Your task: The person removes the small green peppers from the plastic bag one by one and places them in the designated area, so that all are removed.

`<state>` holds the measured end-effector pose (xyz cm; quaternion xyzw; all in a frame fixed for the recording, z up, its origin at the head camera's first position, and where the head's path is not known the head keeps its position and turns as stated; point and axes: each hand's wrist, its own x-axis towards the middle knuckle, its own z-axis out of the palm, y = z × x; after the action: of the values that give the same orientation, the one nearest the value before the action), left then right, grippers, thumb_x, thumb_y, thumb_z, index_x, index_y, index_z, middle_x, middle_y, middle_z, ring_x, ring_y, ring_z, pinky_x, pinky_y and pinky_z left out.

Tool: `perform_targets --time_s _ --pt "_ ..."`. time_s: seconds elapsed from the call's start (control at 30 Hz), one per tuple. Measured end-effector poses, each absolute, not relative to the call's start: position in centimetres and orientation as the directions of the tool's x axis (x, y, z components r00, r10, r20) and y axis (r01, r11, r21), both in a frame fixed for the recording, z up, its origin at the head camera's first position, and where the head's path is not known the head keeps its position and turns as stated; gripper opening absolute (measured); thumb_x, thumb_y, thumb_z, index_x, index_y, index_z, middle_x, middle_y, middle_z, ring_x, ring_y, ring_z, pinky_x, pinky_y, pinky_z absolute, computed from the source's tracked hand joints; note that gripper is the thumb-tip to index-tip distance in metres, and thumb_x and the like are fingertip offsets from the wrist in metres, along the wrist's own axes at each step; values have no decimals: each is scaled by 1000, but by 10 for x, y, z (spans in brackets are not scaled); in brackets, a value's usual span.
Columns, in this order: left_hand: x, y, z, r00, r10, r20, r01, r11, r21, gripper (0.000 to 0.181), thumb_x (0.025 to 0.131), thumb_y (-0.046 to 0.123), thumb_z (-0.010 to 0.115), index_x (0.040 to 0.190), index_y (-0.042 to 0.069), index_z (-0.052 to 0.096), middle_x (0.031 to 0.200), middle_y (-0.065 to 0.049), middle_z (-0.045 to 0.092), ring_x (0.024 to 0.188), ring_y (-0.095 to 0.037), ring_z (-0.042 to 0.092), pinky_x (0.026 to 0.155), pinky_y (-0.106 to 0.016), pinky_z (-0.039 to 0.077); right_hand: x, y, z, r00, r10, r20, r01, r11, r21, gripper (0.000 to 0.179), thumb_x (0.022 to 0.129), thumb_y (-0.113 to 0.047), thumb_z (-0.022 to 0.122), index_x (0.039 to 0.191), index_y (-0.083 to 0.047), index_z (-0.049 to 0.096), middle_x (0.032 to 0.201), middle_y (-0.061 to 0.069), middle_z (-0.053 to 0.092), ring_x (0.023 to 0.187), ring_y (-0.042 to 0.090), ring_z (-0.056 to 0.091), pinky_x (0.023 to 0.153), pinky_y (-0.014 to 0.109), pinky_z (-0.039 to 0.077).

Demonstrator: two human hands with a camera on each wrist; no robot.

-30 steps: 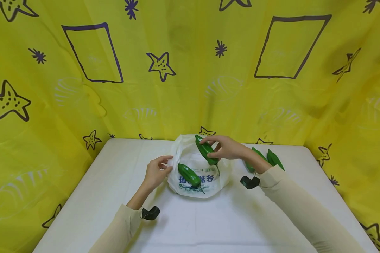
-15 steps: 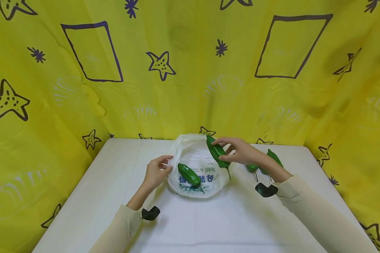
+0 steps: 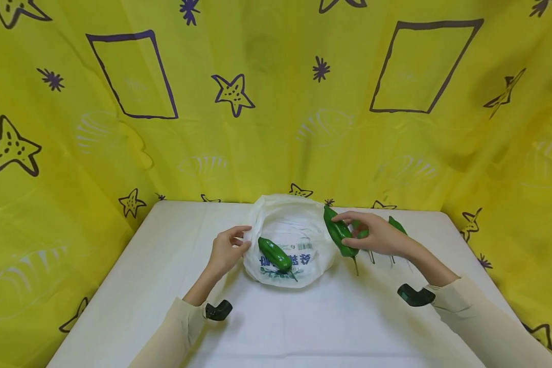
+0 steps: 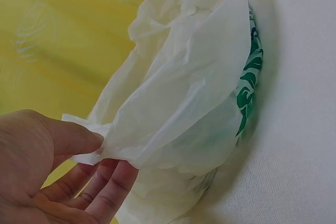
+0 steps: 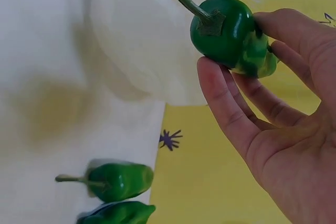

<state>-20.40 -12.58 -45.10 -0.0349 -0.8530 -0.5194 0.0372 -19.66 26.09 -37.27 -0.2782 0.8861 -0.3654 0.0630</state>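
A white plastic bag [image 3: 319,266] with blue and green print stands open-mouthed on the table. My left hand [image 3: 227,253] pinches its left rim between thumb and fingers; the left wrist view shows the bag's edge [image 4: 86,153] in that hold. One green pepper [image 3: 275,255] lies inside the bag. Just right of the bag, my right hand [image 3: 372,232] holds another green pepper [image 3: 338,232] above the table, thumb and fingers on its sides. From the right wrist, this held pepper [image 5: 226,35] shows its curved stem pointing away from the palm.
More green peppers lie on the table to the right, partly behind the right hand; in the right wrist view two of these peppers [image 5: 118,182] rest side by side. A yellow patterned curtain [image 3: 276,128] encloses the white table [image 3: 257,327] at the back and sides.
My right hand has moved right, carrying its pepper from over the bag's mouth to beside the bag's right rim. The left hand and the bag have stayed in place.
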Motion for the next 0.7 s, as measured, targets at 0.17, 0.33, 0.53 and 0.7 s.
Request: perform_targets --time_s 0.17,0.33,0.53,0.7 --pt "-203 -126 -450 -994 19 107 104 454 885 39 91 1 74 128 10 72 109 -12 67 89 -22 65 65 -25 55 -188 275 -379 -851 -520 72 -416 585 -697 50 93 -17 78 139 -13 60 116 13 65 82 20 67 68 31 57" --pt "-203 -125 -451 -994 24 108 108 450 886 39 90 0 74 128 9 71 109 -12 68 88 -22 65 65 -25 55 -178 287 -388 -867 -494 61 -389 595 -703 52 92 -20 79 140 -14 60 119 15 64 84 19 68 65 31 56" --pt "-203 -124 -450 -994 27 109 109 446 888 38 90 0 74 127 9 72 109 -12 68 88 -22 65 65 -25 56 -168 299 -401 -874 -481 71 -374 572 -730 51 91 -18 79 138 -13 61 124 15 64 86 15 69 71 30 58" --pt "-204 -124 -452 -994 28 109 110 451 886 38 91 1 74 128 9 72 109 -12 68 88 -22 65 65 -25 55 -161 307 -410 -882 -467 70 -352 552 -756 51 92 -18 78 139 -10 60 125 11 64 88 15 67 72 30 58"
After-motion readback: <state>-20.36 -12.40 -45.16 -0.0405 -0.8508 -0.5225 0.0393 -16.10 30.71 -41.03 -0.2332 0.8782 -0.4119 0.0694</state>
